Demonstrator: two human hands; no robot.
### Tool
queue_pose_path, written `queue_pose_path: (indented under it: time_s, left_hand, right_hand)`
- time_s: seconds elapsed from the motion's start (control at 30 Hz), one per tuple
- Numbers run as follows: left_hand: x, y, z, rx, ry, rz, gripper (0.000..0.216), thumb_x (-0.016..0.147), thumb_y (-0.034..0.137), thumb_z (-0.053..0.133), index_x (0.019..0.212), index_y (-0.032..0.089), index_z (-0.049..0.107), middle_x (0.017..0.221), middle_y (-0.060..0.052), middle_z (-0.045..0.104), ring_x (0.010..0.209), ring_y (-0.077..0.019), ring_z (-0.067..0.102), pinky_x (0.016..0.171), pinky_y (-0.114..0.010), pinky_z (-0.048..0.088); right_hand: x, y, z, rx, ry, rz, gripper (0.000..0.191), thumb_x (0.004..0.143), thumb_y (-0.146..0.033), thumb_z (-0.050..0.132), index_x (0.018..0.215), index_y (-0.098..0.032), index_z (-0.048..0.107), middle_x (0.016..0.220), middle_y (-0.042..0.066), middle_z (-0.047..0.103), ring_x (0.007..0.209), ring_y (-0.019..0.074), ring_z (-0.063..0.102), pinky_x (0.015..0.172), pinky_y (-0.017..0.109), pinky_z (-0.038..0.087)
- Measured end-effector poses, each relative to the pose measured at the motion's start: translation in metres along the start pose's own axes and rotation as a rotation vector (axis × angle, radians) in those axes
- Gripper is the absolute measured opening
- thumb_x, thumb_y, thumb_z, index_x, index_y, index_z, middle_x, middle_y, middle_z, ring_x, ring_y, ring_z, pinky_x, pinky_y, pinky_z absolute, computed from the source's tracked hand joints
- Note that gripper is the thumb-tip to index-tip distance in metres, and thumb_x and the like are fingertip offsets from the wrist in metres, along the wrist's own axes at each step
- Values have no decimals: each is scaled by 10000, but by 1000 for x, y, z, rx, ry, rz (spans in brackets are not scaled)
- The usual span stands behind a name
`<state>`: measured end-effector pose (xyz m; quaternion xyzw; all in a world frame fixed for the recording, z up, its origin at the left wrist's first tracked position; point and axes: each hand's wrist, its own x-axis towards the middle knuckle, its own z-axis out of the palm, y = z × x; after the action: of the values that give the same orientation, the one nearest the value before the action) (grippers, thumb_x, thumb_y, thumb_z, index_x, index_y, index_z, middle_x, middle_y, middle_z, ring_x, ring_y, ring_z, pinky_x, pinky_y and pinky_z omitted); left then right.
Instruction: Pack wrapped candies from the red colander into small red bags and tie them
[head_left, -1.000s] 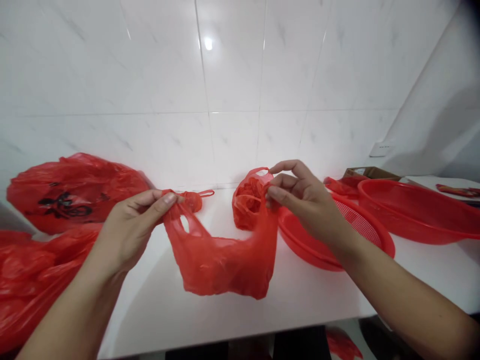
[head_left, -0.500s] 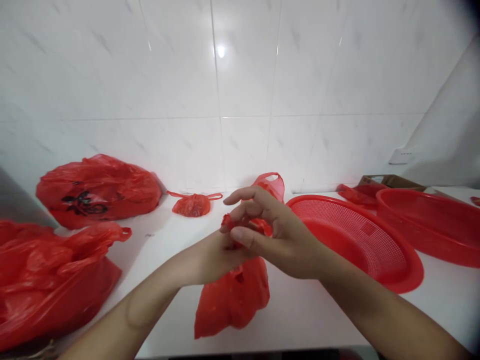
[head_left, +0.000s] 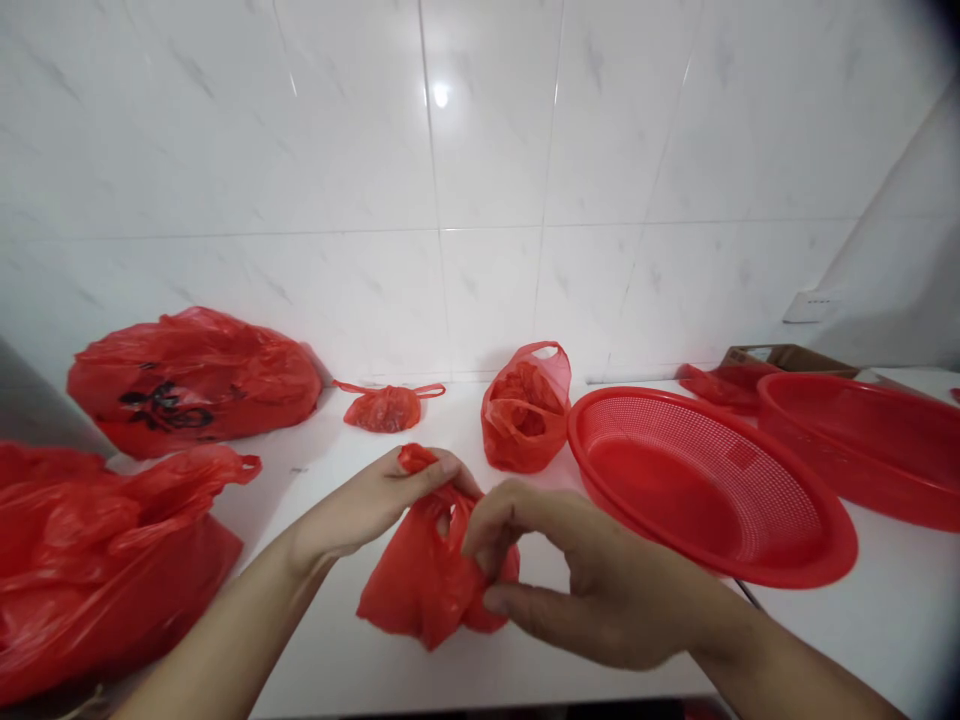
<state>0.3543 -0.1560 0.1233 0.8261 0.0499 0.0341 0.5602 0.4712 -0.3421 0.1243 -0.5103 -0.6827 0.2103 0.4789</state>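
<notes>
Your left grip [head_left: 371, 500] pinches the bunched top of the nearest red bag [head_left: 412, 590] at six o'clock, apparently steadying it for your curled right grip [head_left: 600, 580] at its three-o'clock side, though whether that one pinches plastic I cannot tell.

Free gap beyond held bag [head_left: 427, 580], between small bag [head_left: 384, 410] and upright bag [head_left: 525, 435], perforated basket [head_left: 765, 500] an obstacle rightward

Your 1 camera looks from your head, forward and down over the table [head_left: 322, 640] to the tiled wall [head_left: 487, 150] at 12 o'clock; your left hand [head_left: 394, 490] is close at 7, right hand [head_left: 600, 575] at 5.
</notes>
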Motion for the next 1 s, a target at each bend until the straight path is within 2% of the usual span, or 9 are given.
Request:
queue_pose_path:
  time_s: [0.03,0.1,0.2,0.33,0.43,0.53,0.7,0.83,1.0]
  left_hand:
    - [-2,1,-1,48,-20,7,341,939,401,457,767,201,673,744,2,665,717,-143,598,727,-258,461]
    - [-4,0,1,144,-21,11,204,895,313,536,820,230,707,793,14,684,761,-146,613,726,-245,464]
    - [-1,-10,8,315,78,39,202,829,159,540,862,270,705,852,40,698,751,-131,606,670,-227,450]
    - [10,-35,16,678,385,221,361,658,-56,418,771,225,614,674,66,617,562,-95,509,514,-211,355]
    - [15,-53,21,782,591,505,404,686,-93,386,861,213,583,854,23,637,716,-106,585,588,-209,419]
    - [16,-61,25,728,615,646,347,822,-13,457,1047,224,572,1058,-34,614,910,-129,612,701,-221,485]
    - [8,-62,23,734,447,496,340,927,129,459,1234,248,545,1012,-33,671,887,-146,624,766,-260,492]
    - [-7,-80,7,690,262,323,262,959,274,443,1134,255,637,849,-18,694,801,-166,616,736,-275,472]
    - [-43,-135,-6,396,416,37,362,966,392,393,752,216,626,728,-13,654,719,-167,618,719,-267,461]
  right_hand:
    - [0,1,0,17,-4,-3,176,856,-146,604,1013,-205,551,961,20,616,863,114,582,797,270,510]
    - [3,12,0,2,122,8,127,902,-192,556,1029,-208,558,1001,27,617,917,120,582,822,279,496]
    - [12,45,1,-63,273,131,214,972,-260,429,1160,-233,528,986,27,605,916,132,569,800,298,474]
    - [16,81,9,-56,208,338,319,996,-328,351,1280,-275,487,709,-33,496,643,112,462,619,262,402]
    - [13,91,15,67,152,371,353,976,-350,417,1320,-284,455,670,-52,469,594,98,416,576,239,363]
    - [11,91,17,121,121,343,279,960,-390,455,1171,-232,545,741,-29,540,642,100,480,597,237,382]
    - [7,76,13,-57,172,312,315,970,-424,424,795,-180,517,730,-16,555,688,104,502,642,239,377]
    - [-10,84,10,-217,215,317,375,967,-407,409,667,-183,406,627,-34,433,599,97,404,574,233,318]
    - [-44,142,4,-213,319,527,373,954,-435,395,671,-192,388,632,-27,467,617,126,481,598,256,344]
